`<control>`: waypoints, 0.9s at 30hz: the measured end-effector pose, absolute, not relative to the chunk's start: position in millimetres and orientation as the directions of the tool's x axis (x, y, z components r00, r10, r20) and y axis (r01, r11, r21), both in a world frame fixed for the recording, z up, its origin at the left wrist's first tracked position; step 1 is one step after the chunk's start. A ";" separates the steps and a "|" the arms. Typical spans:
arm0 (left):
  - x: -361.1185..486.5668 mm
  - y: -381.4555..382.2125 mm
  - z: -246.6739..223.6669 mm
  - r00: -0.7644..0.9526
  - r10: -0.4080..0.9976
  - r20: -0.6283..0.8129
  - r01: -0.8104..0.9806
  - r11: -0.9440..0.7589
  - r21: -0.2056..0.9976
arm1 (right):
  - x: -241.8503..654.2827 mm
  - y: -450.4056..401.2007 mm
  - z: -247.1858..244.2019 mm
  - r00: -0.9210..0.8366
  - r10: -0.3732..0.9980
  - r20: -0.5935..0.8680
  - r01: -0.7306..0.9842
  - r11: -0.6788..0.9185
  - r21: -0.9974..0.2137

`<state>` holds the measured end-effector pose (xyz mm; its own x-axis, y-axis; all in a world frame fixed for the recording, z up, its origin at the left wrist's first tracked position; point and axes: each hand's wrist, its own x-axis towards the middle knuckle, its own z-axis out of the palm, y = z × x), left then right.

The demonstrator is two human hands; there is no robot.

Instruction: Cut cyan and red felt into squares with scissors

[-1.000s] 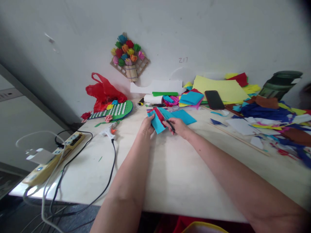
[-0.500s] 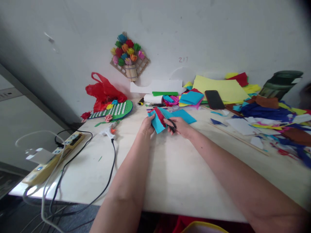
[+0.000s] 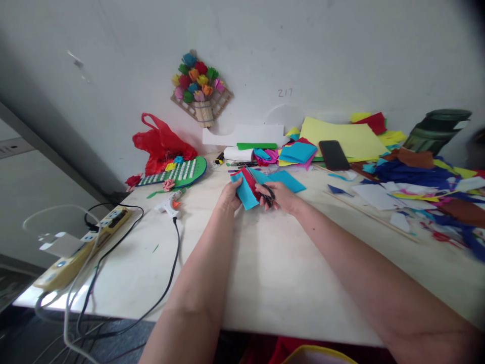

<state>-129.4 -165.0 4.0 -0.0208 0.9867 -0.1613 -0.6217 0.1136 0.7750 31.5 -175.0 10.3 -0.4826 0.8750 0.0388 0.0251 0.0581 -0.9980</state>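
My left hand (image 3: 230, 196) is closed on the left edge of a blue sheet (image 3: 248, 196), paper or thin felt, with a red piece (image 3: 249, 181) lying along its top. In my right hand (image 3: 279, 197) are black-handled scissors (image 3: 268, 194), fingers through the loops. Their blades point up and away along the right side of the red piece. Whether the blades are apart is hard to make out. Just behind my right hand another blue sheet (image 3: 288, 180) lies flat on the table.
A glue gun (image 3: 169, 204) and a power strip (image 3: 87, 242) with cables lie left. Behind stand a red plastic bag (image 3: 161, 144) and a green board (image 3: 199, 169). A phone (image 3: 334, 155), coloured sheets, a wooden stick (image 3: 373, 216) and a scrap pile (image 3: 413, 174) are right.
The scissors have turned slightly in my right hand, and their blades now show along the red piece. My left hand keeps its hold on the blue sheet.
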 end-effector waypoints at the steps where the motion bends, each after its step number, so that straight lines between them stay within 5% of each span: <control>1: -128.8 -165.9 4.9 -0.022 0.987 -0.161 -0.617 0.114 0.779 | 31.3 -175.1 10.5 -0.477 0.878 0.039 0.027 0.059 -0.998; 27: -125.2 -164.0 5.2 -0.054 0.986 -0.158 -0.617 0.091 0.782 | 20.4 -177.8 7.6 -0.366 0.925 0.100 -0.059 0.084 -0.995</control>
